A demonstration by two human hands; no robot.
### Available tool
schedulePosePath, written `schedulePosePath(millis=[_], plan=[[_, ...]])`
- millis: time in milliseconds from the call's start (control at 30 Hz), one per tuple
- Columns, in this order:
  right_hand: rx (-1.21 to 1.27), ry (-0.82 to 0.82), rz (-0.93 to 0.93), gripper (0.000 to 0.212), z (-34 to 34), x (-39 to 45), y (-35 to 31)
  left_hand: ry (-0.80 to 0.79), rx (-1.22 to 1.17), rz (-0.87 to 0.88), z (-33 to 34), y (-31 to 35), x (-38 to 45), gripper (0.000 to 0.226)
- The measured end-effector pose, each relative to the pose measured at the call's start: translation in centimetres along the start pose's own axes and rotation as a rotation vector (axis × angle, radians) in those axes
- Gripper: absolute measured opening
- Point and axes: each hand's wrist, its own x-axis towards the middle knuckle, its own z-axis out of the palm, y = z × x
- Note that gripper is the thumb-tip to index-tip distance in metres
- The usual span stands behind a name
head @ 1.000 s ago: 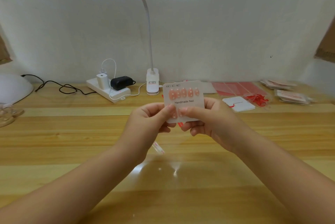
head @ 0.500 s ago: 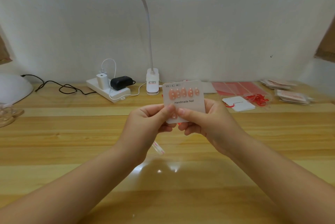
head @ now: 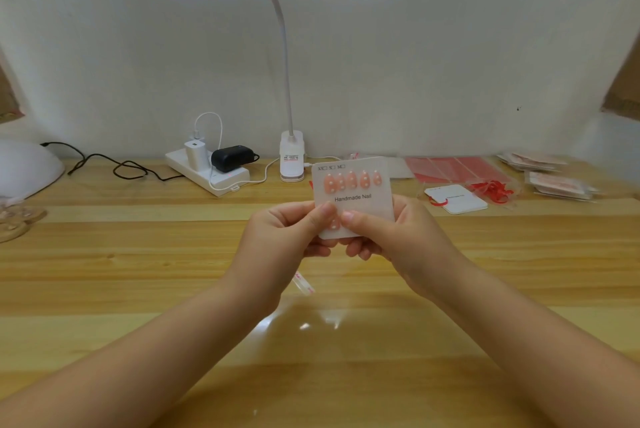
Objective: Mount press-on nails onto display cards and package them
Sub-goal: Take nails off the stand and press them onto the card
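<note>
A white display card (head: 360, 200) printed "Handmade Nail" is held upright above the wooden table (head: 138, 254), with a row of several pink press-on nails (head: 351, 181) along its top. My left hand (head: 287, 237) pinches the card's lower left part, thumb on its front. My right hand (head: 391, 237) pinches its lower right part, thumb pressing beside another pink nail (head: 334, 224) in the lower row. A clear bag (head: 346, 330) lies flat on the table under my wrists, its adhesive flap (head: 303, 284) sticking out.
A clip desk lamp (head: 292, 157) stands at the back, with a power strip (head: 207, 173) and chargers to its left. Red sheets (head: 453, 168), a blank card (head: 457, 199) with red ribbon and stacks of packed sets (head: 554, 181) lie at the right. A white dome (head: 24, 164) sits far left.
My right thumb has slid slightly left along the card's lower row. The card and my left hand stay almost still.
</note>
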Motion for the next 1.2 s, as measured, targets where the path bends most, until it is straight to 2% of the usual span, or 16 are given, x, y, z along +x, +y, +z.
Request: schedulePosePath(millis=[267,567,667,733,800,867,933,1000,1133,1200], plan=[[0.142,-0.038,0.049,0.013,0.0,0.2,0.4,-0.005,0.018,0.007,-0.1,-0.2,0.1,0.018],[-0.026,-0.01,-0.035,0.004,-0.1,0.4,1.2,-0.003,0.022,-0.001,-0.2,-0.8,0.4,0.025],[-0.004,-0.001,0.007,0.015,-0.1,0.5,1.4,0.026,0.024,-0.003,-0.3,-0.9,0.7,0.032],[-0.019,-0.012,0.036,0.015,-0.3,0.6,1.5,0.038,0.041,-0.012,-0.5,-0.8,1.1,0.029],[-0.088,0.016,0.067,0.027,-0.8,0.9,1.7,0.041,0.07,-0.017,-0.9,-0.8,1.4,0.028],[-0.202,0.133,0.104,0.042,-1.3,1.2,2.1,0.046,0.125,-0.015,-1.2,-1.0,1.7,0.032],[-0.298,0.28,0.129,0.044,-2.0,1.4,2.7,0.038,0.217,-0.013,-1.5,-1.3,1.8,0.042],[-0.397,0.36,0.135,0.045,-2.5,1.4,3.3,0.022,0.322,-0.025,-1.8,-1.9,1.9,0.057],[-0.567,0.367,0.072,0.048,-2.7,1.2,4.2,0.024,0.655,-0.04,-2.5,-3.1,2.4,0.055],[-0.643,0.351,0.045,0.049,-2.5,1.0,4.6,-0.004,0.74,-0.086,-2.6,-3.3,2.5,0.051]])
